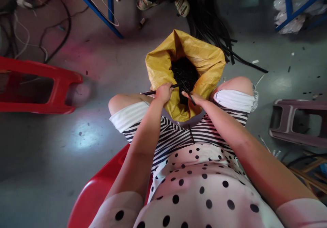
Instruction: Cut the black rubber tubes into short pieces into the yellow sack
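Observation:
My left hand (pixel 164 92) is closed around a long black tube (pixel 149 93). One end of the tube points out over the mouth of a yellow woven sack (pixel 160 63), and the rest trails off to the left past my knee. In my right hand (pixel 195 98) is a dark slim tool (pixel 189 95), its tip close to the tube's end; its exact kind is too blurred to make out. The sack stands between my legs with its rim folded outward. Inside it lies a heap of small black pieces (pixel 184 73).
Long black tubes (pixel 222 39) lie in a bundle behind the sack. A person's shoes (pixel 182 6) show at the top. A red stool (pixel 61 88) stands at left, a brownish stool (pixel 283 119) at right. Cables (pixel 67 27) and blue metal legs (pixel 111 3) are at upper left.

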`<state>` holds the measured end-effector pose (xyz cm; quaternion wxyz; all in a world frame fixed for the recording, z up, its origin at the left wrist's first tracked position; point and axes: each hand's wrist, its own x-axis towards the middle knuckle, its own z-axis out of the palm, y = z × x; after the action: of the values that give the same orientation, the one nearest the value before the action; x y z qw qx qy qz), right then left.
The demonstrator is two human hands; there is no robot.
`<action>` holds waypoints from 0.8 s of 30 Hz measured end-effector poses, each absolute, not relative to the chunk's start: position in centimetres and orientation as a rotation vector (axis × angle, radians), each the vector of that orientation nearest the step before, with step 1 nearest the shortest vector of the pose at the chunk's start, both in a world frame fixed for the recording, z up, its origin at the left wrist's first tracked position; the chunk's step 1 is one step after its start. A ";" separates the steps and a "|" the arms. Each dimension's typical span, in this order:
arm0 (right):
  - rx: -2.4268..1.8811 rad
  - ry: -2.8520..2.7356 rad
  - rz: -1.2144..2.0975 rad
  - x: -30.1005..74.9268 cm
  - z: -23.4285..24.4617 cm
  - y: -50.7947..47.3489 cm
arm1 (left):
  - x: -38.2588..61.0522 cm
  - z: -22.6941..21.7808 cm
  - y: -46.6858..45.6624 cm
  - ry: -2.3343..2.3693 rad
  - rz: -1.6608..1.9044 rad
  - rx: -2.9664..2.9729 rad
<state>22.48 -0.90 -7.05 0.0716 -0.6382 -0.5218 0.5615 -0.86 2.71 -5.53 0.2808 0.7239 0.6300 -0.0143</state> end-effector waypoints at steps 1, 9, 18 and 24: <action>-1.940 -1.575 1.682 22.4 -7.0 -0.9 | -0.7 -5.5 2.6 1.657 -0.053 1.969; -2.067 -1.696 1.550 21.9 -6.5 -0.8 | -0.3 -5.3 2.5 1.578 -0.105 1.999; -2.110 -1.698 1.424 22.3 -5.9 -0.7 | -0.5 -3.7 2.7 1.697 -0.208 1.909; -2.032 -1.647 1.652 22.3 -5.4 -0.8 | -0.7 -4.2 2.7 1.772 -0.168 1.927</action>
<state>22.31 -0.85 -5.44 0.0241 -0.6566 -0.5323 0.5339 -0.68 2.70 -4.18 0.2562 0.7102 0.6528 -0.0620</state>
